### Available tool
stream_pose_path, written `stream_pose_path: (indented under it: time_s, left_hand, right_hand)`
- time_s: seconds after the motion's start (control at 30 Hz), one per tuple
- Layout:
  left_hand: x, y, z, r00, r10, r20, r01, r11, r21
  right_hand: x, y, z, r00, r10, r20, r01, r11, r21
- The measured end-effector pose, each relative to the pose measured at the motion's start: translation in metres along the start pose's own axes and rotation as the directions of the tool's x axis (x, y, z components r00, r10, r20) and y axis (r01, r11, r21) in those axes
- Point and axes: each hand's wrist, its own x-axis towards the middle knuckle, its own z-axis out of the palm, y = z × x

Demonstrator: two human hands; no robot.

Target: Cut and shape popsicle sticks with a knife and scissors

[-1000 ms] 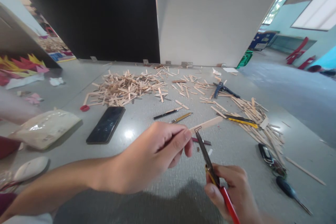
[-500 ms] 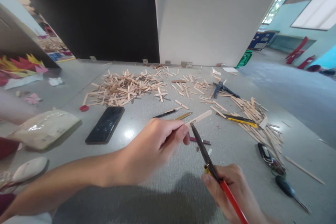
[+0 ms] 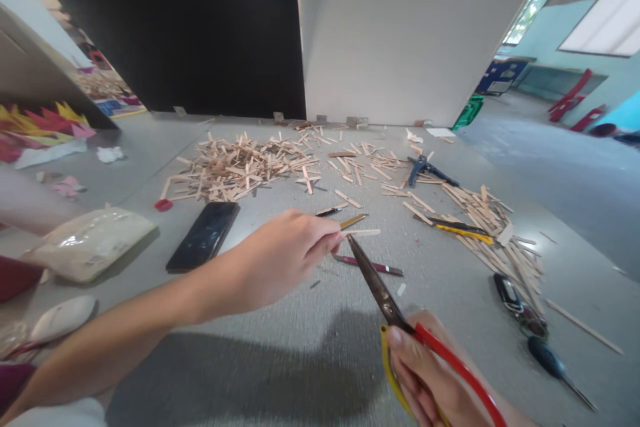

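Over the middle of the grey table (image 3: 280,360), my left hand (image 3: 280,263) pinches a pale wooden craft stick (image 3: 367,232), whose free end points right. My right hand (image 3: 430,367) grips a pair of scissors (image 3: 383,297) with one red and one yellow handle. The blade tips lie at the stick, close to my left fingertips; I cannot tell whether they cut into it. Just below the stick lies a dark red tweezer-like tool (image 3: 377,267). A black pen-like tool (image 3: 327,211) and a yellowish one (image 3: 354,220) lie behind my left fingers.
A heap of craft sticks (image 3: 245,163) lies at the back left, more sticks (image 3: 480,207) at the right. Around are a phone (image 3: 204,235), plastic packet (image 3: 95,243), mouse (image 3: 65,317), blue pliers (image 3: 425,170), yellow cutter knife (image 3: 465,233), key fob (image 3: 507,292) and screwdriver (image 3: 547,357). Upright panels (image 3: 390,33) stand behind.
My left hand has moved slightly left and turned the stick from slanting upward to nearly level. The scissors have turned, so their blades show broadside and the yellow handle has come into view.
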Motion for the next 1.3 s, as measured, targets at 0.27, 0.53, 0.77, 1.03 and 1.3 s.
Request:
stream_pose_path:
  time_s: [0.27,0.53,0.77,1.03,1.3]
  left_hand:
    - [0.002,0.002,-0.016,0.974,-0.127,-0.187,0.124,0.992,-0.024]
    - [0.006,0.007,-0.011,0.976,-0.129,-0.175,0.089,0.971,-0.223]
    - [0.013,0.000,0.000,0.977,-0.144,-0.157,0.106,0.967,-0.230]
    - [0.018,-0.007,0.006,0.986,-0.169,0.006,0.157,0.904,-0.398]
    - [0.017,-0.002,0.000,0.980,-0.199,-0.004,0.184,0.916,-0.356]
  right_hand:
    - [0.019,0.001,0.006,0.942,0.295,0.158,-0.319,0.934,0.159]
    - [0.024,0.011,0.008,0.958,0.119,0.259,-0.182,0.955,0.235]
    - [0.016,0.008,0.005,0.984,0.007,0.176,-0.037,0.984,0.173]
    - [0.016,0.013,0.003,0.982,0.047,0.182,-0.094,0.961,0.261]
    - [0.003,0.012,-0.002,0.996,-0.084,0.043,0.079,0.991,0.106]
